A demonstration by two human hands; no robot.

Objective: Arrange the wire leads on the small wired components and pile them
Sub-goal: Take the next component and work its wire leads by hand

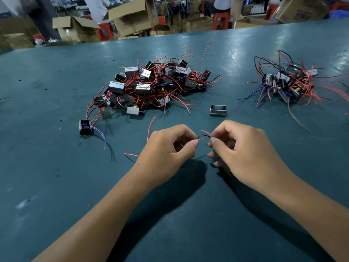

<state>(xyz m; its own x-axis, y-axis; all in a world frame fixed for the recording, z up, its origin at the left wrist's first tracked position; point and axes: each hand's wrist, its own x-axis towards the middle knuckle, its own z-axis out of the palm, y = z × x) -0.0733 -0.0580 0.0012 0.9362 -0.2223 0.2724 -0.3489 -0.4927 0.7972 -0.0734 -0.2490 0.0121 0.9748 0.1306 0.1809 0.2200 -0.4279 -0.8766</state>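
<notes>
My left hand (170, 148) and my right hand (239, 148) are close together over the near middle of the green table (56, 186). Both pinch thin red and black wire leads (204, 136) between thumb and forefinger. The component those leads belong to is mostly hidden under my right hand. A large heap of small wired components (151, 86) with red leads lies behind my left hand. A smaller pile (289, 82) sits at the far right. One single component (85, 127) with blue and red leads lies apart at the left.
A small black empty housing (218, 110) stands on the table just beyond my hands. Loose red leads (131, 154) stick out left of my left hand. Cardboard boxes (132, 17) and red stools (221, 19) stand beyond the table's far edge.
</notes>
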